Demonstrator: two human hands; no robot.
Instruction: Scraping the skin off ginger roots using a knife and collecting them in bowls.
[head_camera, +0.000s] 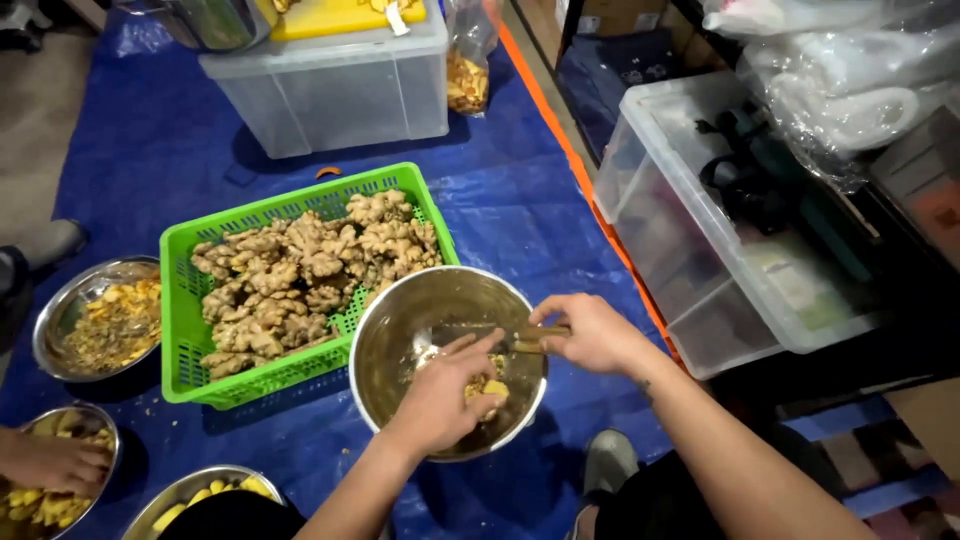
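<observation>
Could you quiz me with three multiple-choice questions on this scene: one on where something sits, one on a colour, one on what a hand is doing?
1. Where is the left hand?
A. Over the steel bowl
B. In the basket
C. On the floor

2. What colour is the basket of ginger roots?
A. Red
B. Green
C. White

3. What is the right hand doing?
A. Resting open
B. Gripping a knife
C. Lifting a lid

Answers: 1 A, it holds a ginger piece over the bowl; 2 B, its plastic walls are green; 3 B, its fingers close on the handle.
</observation>
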